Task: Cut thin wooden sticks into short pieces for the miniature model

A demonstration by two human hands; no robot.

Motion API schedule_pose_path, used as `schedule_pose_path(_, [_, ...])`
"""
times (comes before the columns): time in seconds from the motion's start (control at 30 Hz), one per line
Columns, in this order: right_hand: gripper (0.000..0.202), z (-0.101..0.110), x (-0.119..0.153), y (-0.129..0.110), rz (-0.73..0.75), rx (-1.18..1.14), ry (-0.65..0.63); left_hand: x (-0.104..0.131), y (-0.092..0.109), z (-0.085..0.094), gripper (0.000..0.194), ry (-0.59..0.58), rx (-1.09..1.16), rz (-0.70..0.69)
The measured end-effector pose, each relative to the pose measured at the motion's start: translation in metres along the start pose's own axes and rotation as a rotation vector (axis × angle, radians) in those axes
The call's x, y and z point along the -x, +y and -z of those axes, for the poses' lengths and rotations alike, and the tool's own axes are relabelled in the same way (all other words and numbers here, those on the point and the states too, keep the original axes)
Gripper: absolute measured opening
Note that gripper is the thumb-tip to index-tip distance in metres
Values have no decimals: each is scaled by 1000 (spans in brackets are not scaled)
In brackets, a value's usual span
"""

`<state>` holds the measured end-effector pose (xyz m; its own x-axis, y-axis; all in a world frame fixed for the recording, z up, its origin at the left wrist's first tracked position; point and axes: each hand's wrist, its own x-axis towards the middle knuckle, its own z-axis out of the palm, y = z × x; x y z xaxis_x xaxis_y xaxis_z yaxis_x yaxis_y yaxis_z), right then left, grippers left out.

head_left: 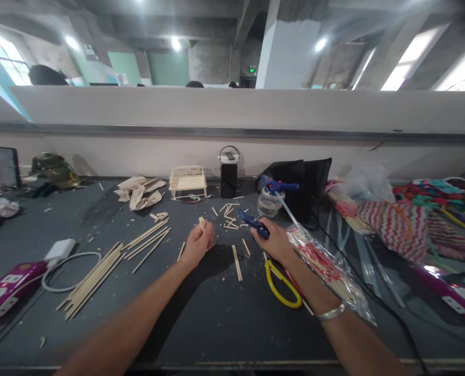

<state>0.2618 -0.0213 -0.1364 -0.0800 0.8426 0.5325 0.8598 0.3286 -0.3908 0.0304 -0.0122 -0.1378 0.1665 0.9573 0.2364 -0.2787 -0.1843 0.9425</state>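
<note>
My left hand (196,244) is closed around a few short wooden sticks (202,225), their ends showing above the fingers. In my right hand (275,240) is a dark blue hand tool (254,223), pointing left; its exact kind is not clear. Short cut stick pieces (229,216) lie scattered between and beyond the hands. Two longer sticks (237,262) rest side by side on the dark table (217,334). Under my right wrist lies a tool with yellow and red handles (281,287), partly hidden by the forearm.
Long sticks (93,282) lie at left, near a purple power strip (15,287). A small stick-built model (188,181) and black phone (228,180) stand at the back. A blue glue gun (277,185) rests on a glass jar (269,203). Bagged sticks (330,266) lie right.
</note>
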Motion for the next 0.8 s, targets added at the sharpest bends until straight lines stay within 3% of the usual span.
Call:
schedule_pose_path(0.37, [17, 1, 0, 0, 28, -38, 4, 2, -3, -2, 47, -40, -104, 8])
schedule_pose_path(0.57, [15, 1, 1, -2, 65, -55, 2, 1, 1, -4, 48, 2, -71, 42])
schedule_pose_path(0.8, [16, 2, 1, -3, 70, -60, -14, 2, 3, -3, 48, 28, -104, -17])
